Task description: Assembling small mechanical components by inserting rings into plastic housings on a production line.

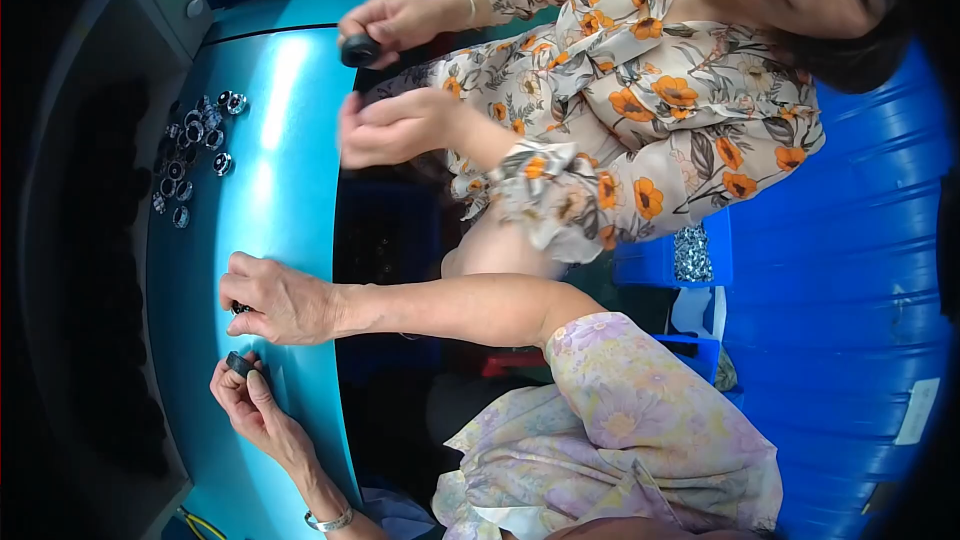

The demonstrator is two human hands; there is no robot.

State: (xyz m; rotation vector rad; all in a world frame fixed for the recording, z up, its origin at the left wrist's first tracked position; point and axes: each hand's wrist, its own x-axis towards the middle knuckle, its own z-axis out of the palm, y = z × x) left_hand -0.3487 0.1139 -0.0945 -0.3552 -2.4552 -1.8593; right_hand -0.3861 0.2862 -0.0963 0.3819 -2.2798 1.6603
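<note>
- Black round piece (239, 364), head view: sitting up at the fingertips of the left hand (255, 410), which is holding it in a narrow grip, palm partly turned up, over the blue table (290, 230).
- Right hand (285, 302): pinching a small dark part (240, 307) between thumb and fingers, back of hand up; part is mostly hiding, exact kind unclear.
- Both hands are working just beside each other; the two held things are staying apart, not joined. Reading this as mid-piece: nothing is looking finished on the held piece, though can't tell for sure.
- Farther along the table: small shiny rings (194, 129) are lying in a loose cluster, some spread at the edge, well apart from both hands. Can't tell whether they're counting as done or waiting, so what's left is staying unclear.
- Co-worker, upper side: one hand (400, 20) is holding another black piece (360, 51); the other hand (400, 130) is blurring, grip can't tell.
- Behind: a blue bin (640, 266) is holding many small silver bits (692, 254).
</note>
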